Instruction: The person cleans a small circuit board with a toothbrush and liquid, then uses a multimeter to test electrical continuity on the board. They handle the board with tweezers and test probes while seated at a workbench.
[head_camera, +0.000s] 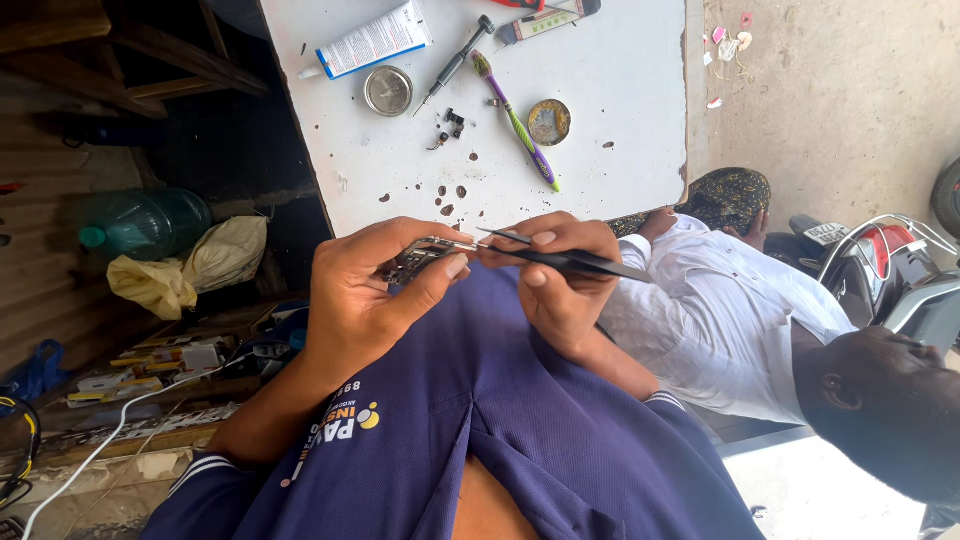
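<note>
My left hand grips a small opened electronic device, a circuit board in a metal frame, close above my blue shirt. My right hand pinches black tweezers whose tips point left and touch the board's edge. Both hands sit just in front of the white table's near edge.
On the table lie a white tube, a round tin lid, a black screwdriver, a green and purple toothbrush, a round tin and small screws. A person in a white shirt sits at the right beside a motorbike.
</note>
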